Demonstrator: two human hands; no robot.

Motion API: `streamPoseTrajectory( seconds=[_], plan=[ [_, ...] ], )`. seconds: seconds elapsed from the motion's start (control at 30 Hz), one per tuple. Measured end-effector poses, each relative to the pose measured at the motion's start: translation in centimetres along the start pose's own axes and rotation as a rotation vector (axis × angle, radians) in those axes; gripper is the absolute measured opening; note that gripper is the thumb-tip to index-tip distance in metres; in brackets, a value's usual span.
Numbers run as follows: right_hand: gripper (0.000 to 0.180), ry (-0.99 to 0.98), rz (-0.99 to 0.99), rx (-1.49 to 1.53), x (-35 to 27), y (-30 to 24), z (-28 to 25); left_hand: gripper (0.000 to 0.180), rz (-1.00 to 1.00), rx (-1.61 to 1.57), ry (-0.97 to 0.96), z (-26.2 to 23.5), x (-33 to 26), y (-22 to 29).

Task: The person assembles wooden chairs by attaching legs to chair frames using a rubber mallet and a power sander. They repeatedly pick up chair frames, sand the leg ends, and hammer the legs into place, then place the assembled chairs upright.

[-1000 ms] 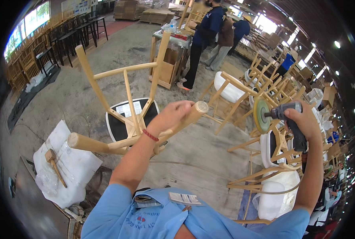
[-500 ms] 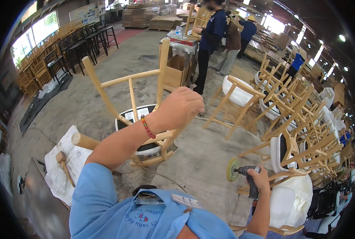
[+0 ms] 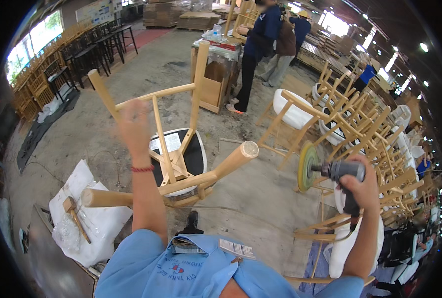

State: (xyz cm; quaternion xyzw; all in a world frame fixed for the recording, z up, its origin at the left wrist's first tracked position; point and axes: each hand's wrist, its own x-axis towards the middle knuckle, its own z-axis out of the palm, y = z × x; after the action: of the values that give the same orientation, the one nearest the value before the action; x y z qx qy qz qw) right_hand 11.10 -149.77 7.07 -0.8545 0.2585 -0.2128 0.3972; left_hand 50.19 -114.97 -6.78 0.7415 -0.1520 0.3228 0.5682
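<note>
An upturned wooden chair [image 3: 201, 84] stands in front of me, its pale legs pointing up and its black seat underside [image 3: 193, 146] showing white labels. My left hand [image 3: 134, 124] is at its far left leg, near the crossbar. Motion smears the fingers, so whether they touch the wood is unclear. On the right, my right hand [image 3: 364, 186] is wrapped round a grey and black power drill [image 3: 342, 171]. The drill carries a round yellow-green sanding disc [image 3: 308, 166], held apart from the chair to the right of its near leg end [image 3: 248, 150].
A wooden mallet [image 3: 76, 218] lies on white padding [image 3: 107, 238] at the left. White-seated chairs [image 3: 295, 111] crowd the right side. Co-workers [image 3: 263, 44] stand at a table [image 3: 216, 64] farther off. A cord [image 3: 246, 211] crosses the floor.
My left hand has left the near right leg end and moved left to the far left leg. The right hand has raised the drill and brought it up and rightward.
</note>
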Motion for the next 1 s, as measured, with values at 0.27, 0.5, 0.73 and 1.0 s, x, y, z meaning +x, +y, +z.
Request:
streamPoseTrajectory(
  seconds=[0.27, 0.5, 0.73, 1.0],
  plan=[
    [0.056, -0.403, -0.349, -0.517, 6.4, -16.5, 6.5, 0.057, -0.044, -0.625, -1.017, 8.0, -12.3, 6.6],
    [0.049, -0.444, -0.215, -0.746, 8.3, -19.2, 11.1, 0.044, -0.053, -0.618, -0.968, 8.9, -14.0, 7.5],
    [0.053, -0.244, 0.003, -0.668, 9.4, -16.8, 6.9, 0.042, -0.157, -0.451, -1.004, 8.8, -13.7, 7.6],
    [0.054, -0.359, -0.167, -0.718, 7.7, -16.8, 8.8, 0.042, -0.134, -0.372, -0.981, 8.3, -13.6, 8.2]
  ],
)
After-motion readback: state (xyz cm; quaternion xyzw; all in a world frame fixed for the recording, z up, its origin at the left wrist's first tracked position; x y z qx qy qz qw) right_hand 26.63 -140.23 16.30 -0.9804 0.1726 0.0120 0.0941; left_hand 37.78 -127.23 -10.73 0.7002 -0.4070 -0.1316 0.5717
